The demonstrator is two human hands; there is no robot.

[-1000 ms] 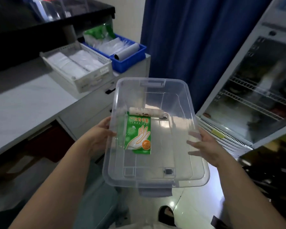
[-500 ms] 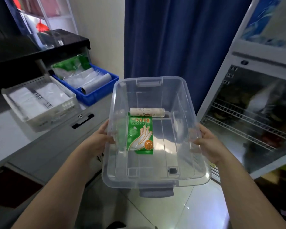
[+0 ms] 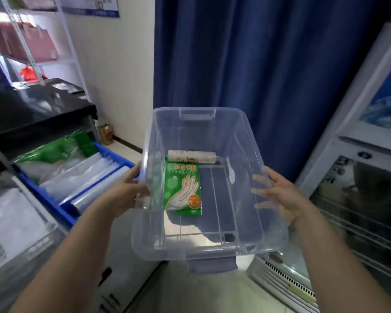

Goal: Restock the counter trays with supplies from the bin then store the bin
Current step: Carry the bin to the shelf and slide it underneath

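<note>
A clear, see-through plastic storage bin (image 3: 242,141) with a grey latch handle at each end is held in the air beside the counter, the left hand (image 3: 124,195) and the right hand (image 3: 280,197) each gripping one long side wall. On its floor lie a green packet of disposable gloves (image 3: 183,188) and, touching its far end, a small pale roll (image 3: 191,156). Just left of the bin, a blue plastic tray (image 3: 63,211) on the counter holds clear rolls and bags.

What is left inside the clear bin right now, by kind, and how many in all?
Green packet of disposable gloves: 1
Pale cylindrical roll: 1
Total inside the clear plastic bin: 2
</note>
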